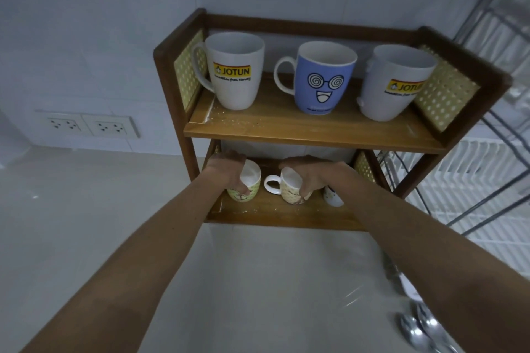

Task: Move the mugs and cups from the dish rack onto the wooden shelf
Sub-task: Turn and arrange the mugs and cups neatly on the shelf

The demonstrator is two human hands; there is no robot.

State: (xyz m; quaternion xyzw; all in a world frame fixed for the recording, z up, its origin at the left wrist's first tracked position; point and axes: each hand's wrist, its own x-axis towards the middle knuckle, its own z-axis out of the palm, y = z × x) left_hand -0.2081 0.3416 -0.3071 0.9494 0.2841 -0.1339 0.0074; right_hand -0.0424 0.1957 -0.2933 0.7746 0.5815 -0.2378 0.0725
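The wooden shelf has two tiers. Its top tier carries a white Jotun mug, a blue face mug and a second white Jotun mug. On the lower tier, my left hand grips the rim of a small cream cup. My right hand grips a matching cream cup whose white handle points left. Both cups rest on the lower board. A small white cup peeks out behind my right forearm, mostly hidden.
The metal dish rack with a white slatted tray stands to the right of the shelf. Spoons lie at the lower right. Wall sockets sit at the left above the pale counter.
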